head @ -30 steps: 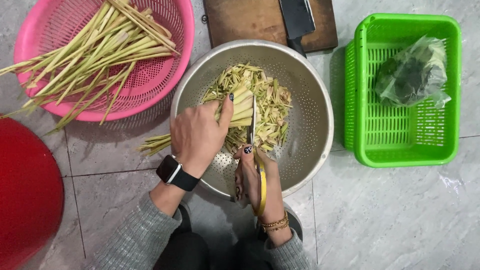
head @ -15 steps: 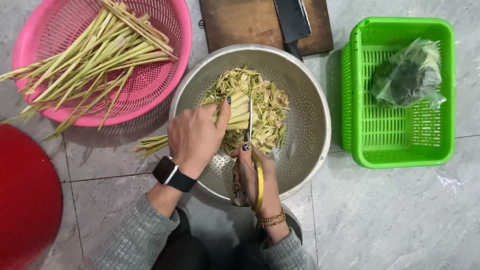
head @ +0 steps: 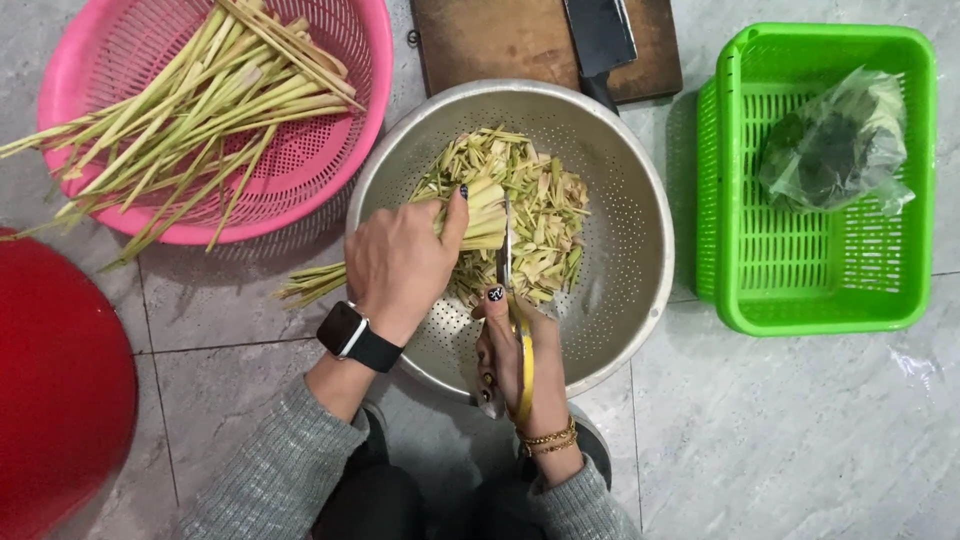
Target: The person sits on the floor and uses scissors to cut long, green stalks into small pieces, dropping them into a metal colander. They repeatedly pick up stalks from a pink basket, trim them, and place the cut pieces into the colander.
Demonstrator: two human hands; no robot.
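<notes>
My left hand [head: 400, 262] grips a bundle of pale green stalks [head: 482, 216] held across a metal colander [head: 630, 190]; the bundle's thin ends stick out past the rim at the left. My right hand [head: 515, 365] holds yellow-handled scissors [head: 512, 300], blades at the cut end of the bundle. A heap of cut stalk pieces [head: 545, 215] lies in the colander under and beyond the blades.
A pink basket [head: 355, 150] with long uncut stalks [head: 185, 120] sits at the upper left. A wooden board [head: 500, 40] with a cleaver [head: 600, 35] lies behind the colander. A green basket [head: 800, 290] at right holds a bag of greens [head: 835, 140]. A red tub [head: 60, 390] stands at left.
The view has shifted slightly. Both hands stay at the colander, with the scissors working at the end of the bundle.
</notes>
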